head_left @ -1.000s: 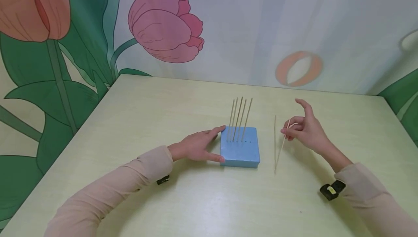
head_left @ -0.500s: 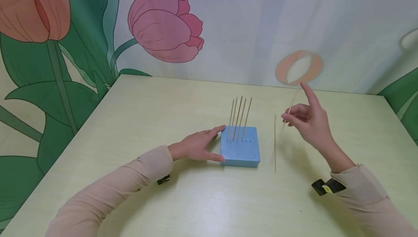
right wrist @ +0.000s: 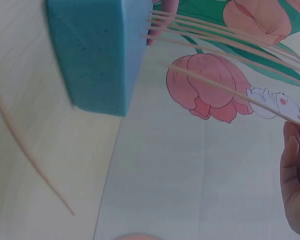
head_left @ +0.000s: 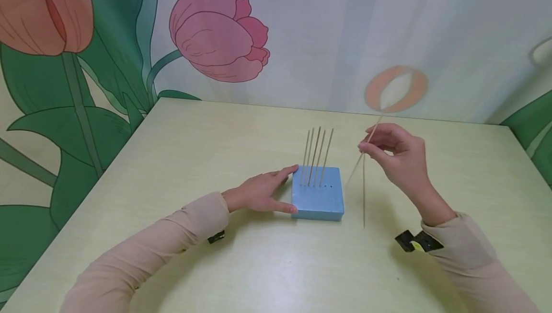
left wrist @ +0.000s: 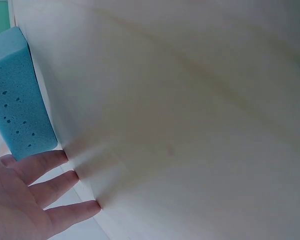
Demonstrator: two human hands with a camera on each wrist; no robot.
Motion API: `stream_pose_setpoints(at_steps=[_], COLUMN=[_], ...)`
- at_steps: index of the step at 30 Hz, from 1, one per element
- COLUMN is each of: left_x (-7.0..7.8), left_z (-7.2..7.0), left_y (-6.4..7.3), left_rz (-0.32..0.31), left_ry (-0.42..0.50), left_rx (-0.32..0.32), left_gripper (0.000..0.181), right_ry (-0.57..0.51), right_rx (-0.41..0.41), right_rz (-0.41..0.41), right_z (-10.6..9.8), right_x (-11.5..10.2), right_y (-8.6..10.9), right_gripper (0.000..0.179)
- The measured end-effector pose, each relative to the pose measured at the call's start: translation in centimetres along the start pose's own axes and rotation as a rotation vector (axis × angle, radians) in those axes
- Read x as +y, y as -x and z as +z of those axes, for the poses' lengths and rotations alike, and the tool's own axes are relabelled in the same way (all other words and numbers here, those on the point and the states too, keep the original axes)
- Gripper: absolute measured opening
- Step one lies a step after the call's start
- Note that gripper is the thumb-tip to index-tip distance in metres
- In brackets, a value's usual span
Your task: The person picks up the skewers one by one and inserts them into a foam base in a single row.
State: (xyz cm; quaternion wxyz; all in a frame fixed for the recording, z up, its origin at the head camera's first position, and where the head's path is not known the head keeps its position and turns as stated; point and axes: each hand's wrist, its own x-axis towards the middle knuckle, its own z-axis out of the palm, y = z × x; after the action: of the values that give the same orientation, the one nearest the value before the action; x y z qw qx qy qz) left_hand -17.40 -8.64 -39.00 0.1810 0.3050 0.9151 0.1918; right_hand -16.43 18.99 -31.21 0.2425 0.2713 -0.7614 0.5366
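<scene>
A blue foam block (head_left: 317, 202) lies on the table, with several thin wooden skewers (head_left: 314, 156) standing in a row of holes in its top. Two small holes show to the right of that row. My left hand (head_left: 260, 193), thumb and fingers spread, touches the block's left side. Between thumb and fingertips my right hand (head_left: 398, 155) pinches another skewer (head_left: 376, 128), tilted with its lower end down to the left, right of the block. In the right wrist view, this skewer (right wrist: 230, 91) slants toward the block, its far end blurred.
One loose skewer (head_left: 364, 193) lies on the pale table (head_left: 276, 265) right of the block, partly behind the right hand. A curtain (head_left: 310, 40) printed with flowers hangs along the table's back edge. Wrist cameras sit on both sleeves.
My right hand has lifted its skewer off the table and moved left toward the block, the skewer's lower end swinging left. The left hand and block have stayed put.
</scene>
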Motion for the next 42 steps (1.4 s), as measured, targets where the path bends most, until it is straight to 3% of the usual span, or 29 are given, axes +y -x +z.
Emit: stream_pose_setpoints(at_steps=[8,19,42], left_x=[-0.1,-0.1,-0.1], left_z=[0.0,0.0,-0.1], left_y=[-0.1,0.0,0.0], left_rz=[-0.007,0.005,0.020], left_ry=[-0.010,0.001,0.005], left_rx=[-0.007,0.000,-0.010], left_gripper=[0.101,0.101,0.101], right_ry=[-0.054,-0.048,-0.045], right_rx=[-0.021,-0.061,-0.070], right_rz=[-0.072,-0.094,-0.126], right_z=[1.4,2.8,3.4], right_x=[-0.2,0.4,1.0], right_y=[-0.4,-0.3,-0.4], right_gripper=[0.018,0.014,0.018])
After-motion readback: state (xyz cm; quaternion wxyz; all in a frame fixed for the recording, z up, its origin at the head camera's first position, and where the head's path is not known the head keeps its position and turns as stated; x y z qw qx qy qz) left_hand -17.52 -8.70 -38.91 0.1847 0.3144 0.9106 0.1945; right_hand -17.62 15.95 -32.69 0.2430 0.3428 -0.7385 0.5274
